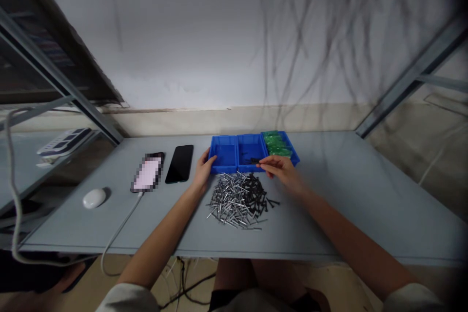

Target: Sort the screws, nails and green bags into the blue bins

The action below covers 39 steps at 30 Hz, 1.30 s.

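Observation:
My left hand [204,169] grips the left blue bin [224,169] by its left side, with the thumb over the rim. My right hand [283,169] is closed in a pinch on black screws [254,161], held over the front of the middle blue bin [251,144]. The right blue bin [294,156] holds green plastic packets [277,144]. In front of the bins lies a mixed pile, silver blind rivets [232,200] mostly on the left and loose black screws [258,192] on the right.
Left of the bins lie a dark phone [179,164] and a lit phone [148,171] with a white cable [122,226] plugged in. A white oval case [94,198] sits farther left. Metal frame posts [405,80] stand at both sides, and a wall [204,48] rises behind.

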Each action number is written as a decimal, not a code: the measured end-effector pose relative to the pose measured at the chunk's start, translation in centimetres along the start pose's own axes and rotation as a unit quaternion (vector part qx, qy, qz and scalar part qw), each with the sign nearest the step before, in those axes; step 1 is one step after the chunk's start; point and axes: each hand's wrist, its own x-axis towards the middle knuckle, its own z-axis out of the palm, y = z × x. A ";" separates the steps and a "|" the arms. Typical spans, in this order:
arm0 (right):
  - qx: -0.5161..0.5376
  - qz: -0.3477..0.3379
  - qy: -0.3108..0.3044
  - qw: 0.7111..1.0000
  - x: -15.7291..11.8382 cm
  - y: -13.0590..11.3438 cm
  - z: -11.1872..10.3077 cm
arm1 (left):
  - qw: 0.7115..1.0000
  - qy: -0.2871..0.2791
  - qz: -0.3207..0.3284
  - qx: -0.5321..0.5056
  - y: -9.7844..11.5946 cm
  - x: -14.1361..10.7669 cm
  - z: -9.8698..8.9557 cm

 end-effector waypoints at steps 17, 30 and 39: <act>-0.095 -0.051 0.082 0.991 0.1 1.3 0.2 | 1.000 -0.005 0.003 -0.002 -0.3 0.2 -0.3; -0.312 -0.184 0.103 0.926 -0.1 1.7 0.1 | 1.000 0.004 -0.003 -0.004 -0.2 0.2 -0.1; -0.361 -0.212 -0.031 0.908 -0.9 0.8 0.2 | 1.000 0.006 0.002 0.001 0.0 0.0 0.0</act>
